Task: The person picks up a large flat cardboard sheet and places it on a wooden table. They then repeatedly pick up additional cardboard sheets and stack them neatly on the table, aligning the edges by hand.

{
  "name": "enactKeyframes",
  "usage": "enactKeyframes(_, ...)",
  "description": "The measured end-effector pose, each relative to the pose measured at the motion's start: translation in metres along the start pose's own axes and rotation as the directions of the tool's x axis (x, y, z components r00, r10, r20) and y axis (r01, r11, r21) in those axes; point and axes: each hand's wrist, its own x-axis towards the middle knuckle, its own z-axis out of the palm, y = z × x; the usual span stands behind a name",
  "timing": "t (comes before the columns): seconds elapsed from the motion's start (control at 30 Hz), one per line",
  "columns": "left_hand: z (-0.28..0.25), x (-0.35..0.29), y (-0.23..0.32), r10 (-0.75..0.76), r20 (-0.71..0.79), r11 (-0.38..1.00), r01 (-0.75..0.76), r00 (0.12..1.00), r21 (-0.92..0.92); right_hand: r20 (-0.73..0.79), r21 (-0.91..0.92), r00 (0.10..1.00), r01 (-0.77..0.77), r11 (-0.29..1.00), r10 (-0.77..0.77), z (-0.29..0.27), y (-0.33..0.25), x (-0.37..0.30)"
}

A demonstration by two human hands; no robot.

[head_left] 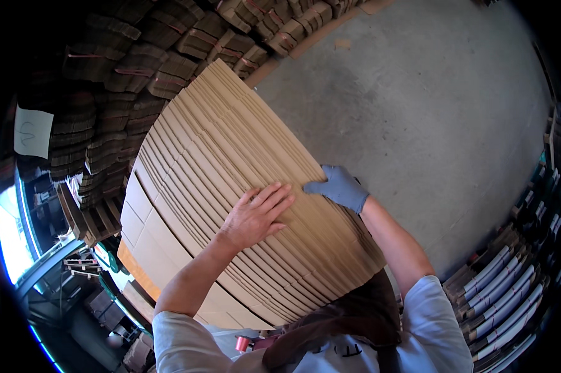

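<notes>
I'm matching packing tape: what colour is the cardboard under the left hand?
The cardboard is light brown, best seen in the head view.

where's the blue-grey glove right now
In the head view, the blue-grey glove is right of centre, on the right hand, at the right edge of the cardboard stack.

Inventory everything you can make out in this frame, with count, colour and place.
Cardboard sheets: many, uncounted, brown, centre, under both hands
Tied cardboard bundles: many, brown, pinkish ties, upper left
Paper: one, white, left
Wooden pallet: at least one, brown, left
Floor: one, grey, upper right
Stacked strips: several, white and brown, lower right
Small red object: one, lower edge
Apron: one, dark brown, lower centre
Left hand: one, bare, centre
Right hand: one, blue-grey glove, right of centre
</notes>
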Motion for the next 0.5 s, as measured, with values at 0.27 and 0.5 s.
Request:
enactKeyframes(0.27,0.007,-0.013,-0.006,-0.003,0.055,0.999,0.006,0.998,-0.042,0.04,0.091,0.999,-0.003,0.996,0.0,0.0,0.008,0.006)
enactKeyframes(0.5,0.009,-0.022,-0.007,-0.01,0.086,0.999,0.014,0.996,-0.046,0.07,0.117,0.997,-0.026,0.993,0.018,0.001,0.011,0.009)
